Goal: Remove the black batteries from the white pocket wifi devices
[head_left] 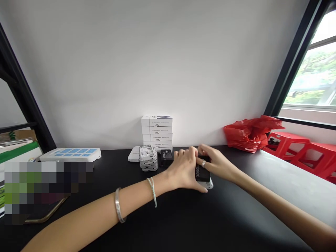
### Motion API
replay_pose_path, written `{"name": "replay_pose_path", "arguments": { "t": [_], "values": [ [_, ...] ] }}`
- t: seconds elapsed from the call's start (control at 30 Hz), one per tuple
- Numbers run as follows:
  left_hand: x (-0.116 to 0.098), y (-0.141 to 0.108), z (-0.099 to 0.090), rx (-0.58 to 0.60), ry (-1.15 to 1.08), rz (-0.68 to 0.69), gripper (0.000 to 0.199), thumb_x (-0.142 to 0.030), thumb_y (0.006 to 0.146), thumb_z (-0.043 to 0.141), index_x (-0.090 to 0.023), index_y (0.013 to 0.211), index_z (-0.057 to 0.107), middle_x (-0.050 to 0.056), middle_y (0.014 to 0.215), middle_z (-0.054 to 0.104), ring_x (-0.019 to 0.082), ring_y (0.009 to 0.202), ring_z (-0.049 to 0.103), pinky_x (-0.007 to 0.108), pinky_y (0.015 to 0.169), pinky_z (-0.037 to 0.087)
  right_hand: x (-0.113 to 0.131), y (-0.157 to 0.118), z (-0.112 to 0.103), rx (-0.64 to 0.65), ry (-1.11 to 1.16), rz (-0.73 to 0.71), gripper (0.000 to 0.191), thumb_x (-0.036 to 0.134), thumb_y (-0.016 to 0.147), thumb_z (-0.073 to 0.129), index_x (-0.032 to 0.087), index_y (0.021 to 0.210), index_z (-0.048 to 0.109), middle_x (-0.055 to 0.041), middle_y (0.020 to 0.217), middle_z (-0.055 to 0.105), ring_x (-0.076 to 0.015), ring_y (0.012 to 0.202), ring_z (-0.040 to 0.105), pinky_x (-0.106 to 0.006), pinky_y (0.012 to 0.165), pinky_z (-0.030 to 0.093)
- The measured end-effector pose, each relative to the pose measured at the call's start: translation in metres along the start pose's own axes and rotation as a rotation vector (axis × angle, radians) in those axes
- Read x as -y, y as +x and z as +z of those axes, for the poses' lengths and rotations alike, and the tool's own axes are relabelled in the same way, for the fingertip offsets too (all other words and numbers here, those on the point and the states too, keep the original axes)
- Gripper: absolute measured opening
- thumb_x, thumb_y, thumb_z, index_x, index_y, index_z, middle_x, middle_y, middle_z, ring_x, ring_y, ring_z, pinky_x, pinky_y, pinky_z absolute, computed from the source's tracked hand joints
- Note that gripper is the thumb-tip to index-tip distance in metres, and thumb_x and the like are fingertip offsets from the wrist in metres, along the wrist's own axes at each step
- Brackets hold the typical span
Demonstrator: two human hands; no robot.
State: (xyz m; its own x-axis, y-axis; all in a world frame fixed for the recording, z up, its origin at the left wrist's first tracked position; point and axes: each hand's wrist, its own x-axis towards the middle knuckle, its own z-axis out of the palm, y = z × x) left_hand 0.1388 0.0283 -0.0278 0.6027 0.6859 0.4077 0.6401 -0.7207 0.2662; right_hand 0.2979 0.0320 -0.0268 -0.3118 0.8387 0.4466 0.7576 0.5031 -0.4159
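The left hand (pixel 182 170) and right hand (pixel 215 164) grip a black battery (pixel 202 174) marked 3000 from both sides, fingers closed, steadying it over a white device (pixel 207 184) on the bench (pixel 183 220), right of centre; the fingers hide much of the battery, and the device shows only at its lower edge

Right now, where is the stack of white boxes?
In the head view, the stack of white boxes stands against the wall at the back of the black table, just behind the stacked white devices and left of the left hand.
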Motion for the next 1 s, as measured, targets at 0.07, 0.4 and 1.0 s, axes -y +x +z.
{"name": "replay_pose_path", "arguments": {
  "t": [0.07,0.4,1.0],
  "values": [
    [0.0,-0.007,-0.019,-0.074,0.04,0.021,0.086,-0.055,0.04,0.083,-0.021,0.097,0.029,0.008,0.102,0.047,0.029,0.09,0.05,0.045,0.079,0.043,0.017,-0.002,-0.011,0.029,0.234,-0.039,0.025,0.034,0.078,0.06,0.024,0.091,0.041,0.0033,0.073,0.052,-0.0124,0.059,0.046,-0.025,0.053,0.038],
    [0.088,-0.056,-0.11,0.091,-0.06,-0.33,0.073,-0.058,0.054,0.075,-0.025,0.103,0.033,0.009,0.121,0.045,0.03,0.111,0.047,0.041,0.086,0.043,0.015,0.069,0.01,0.218,0.654,0.31,0.049,0.04,0.062,0.08,0.021,0.09,0.044,0.0112,0.05,0.041,-0.0052,0.041,0.034,-0.019,0.04,0.029],
    [0.062,-0.127,-0.078,0.243,0.055,-0.248,0.04,-0.041,0.084,0.049,-0.019,0.054,0.035,-0.005,0.049,0.041,0.009,0.044,0.033,0.025,0.049,0.026,-0.006,-0.002,0.048,0.09,-0.216,0.023,0.032,0.032,0.084,0.048,0.022,0.059,0.03,0.0043,0.049,0.038,-0.013,0.045,0.032,-0.026,0.049,0.02]
  ]
}}
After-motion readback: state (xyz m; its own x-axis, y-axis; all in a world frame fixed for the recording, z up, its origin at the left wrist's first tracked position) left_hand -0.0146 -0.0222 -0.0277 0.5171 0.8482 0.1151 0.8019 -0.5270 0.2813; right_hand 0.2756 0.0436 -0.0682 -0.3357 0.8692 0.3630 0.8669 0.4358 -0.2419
